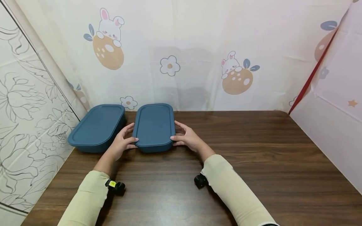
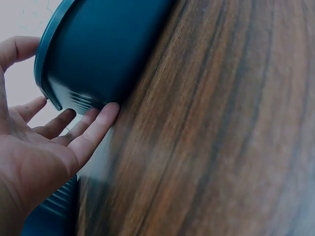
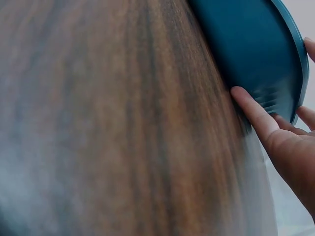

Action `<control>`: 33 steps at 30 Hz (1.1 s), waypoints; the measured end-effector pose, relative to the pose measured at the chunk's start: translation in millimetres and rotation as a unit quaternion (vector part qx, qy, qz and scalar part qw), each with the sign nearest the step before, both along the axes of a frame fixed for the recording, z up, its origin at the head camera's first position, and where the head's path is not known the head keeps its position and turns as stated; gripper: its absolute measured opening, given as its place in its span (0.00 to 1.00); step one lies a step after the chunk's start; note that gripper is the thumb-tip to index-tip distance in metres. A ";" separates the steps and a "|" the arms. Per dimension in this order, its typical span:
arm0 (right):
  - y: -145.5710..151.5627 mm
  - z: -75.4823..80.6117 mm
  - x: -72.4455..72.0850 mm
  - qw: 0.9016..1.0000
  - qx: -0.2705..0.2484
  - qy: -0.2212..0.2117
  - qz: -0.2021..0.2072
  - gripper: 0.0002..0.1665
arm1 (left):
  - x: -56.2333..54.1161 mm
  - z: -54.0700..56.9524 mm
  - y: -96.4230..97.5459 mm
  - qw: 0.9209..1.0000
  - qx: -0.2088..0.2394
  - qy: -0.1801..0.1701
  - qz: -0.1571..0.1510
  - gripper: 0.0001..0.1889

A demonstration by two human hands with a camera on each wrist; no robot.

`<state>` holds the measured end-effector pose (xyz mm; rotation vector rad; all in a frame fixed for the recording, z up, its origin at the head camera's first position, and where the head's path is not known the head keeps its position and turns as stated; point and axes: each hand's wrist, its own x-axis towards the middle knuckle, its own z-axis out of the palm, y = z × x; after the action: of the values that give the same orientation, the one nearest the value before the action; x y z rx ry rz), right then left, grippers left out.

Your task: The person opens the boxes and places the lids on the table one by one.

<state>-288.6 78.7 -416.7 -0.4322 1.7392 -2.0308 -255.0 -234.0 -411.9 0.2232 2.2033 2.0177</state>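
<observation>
A slim blue lidded food container [image 1: 154, 125] sits on the wooden table between both hands. My left hand [image 1: 122, 143] touches its left side, with the thumb at the lid's edge and the fingers [image 2: 96, 128] stretched along the wall, low by the tabletop. On the opposite side my right hand [image 1: 188, 137] touches the container, its thumb also near the lid's edge. One finger [image 3: 253, 110] of that hand reaches the bottom of the ribbed wall. A wider blue lidded container [image 1: 97, 125] stands just left of my left hand, apart from the slim one.
The brown wooden table [image 1: 254, 157] extends to the right and toward the front. Behind it hangs a pale curtain [image 1: 195, 62] printed with rabbits, and a floral panel [image 1: 25, 110] borders the left side. Small black wrist cameras [image 1: 200, 181] hang under the sleeves.
</observation>
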 end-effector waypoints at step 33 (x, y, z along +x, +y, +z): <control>29.4 13.9 10.5 1.000 -0.018 0.016 0.010 0.50 | 5.3 8.8 25.3 0.997 0.070 -0.019 0.006 0.41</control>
<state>-278.1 108.1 -402.8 -0.4932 1.7135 -2.0547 -249.7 -208.7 -403.0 0.1878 2.0483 2.1659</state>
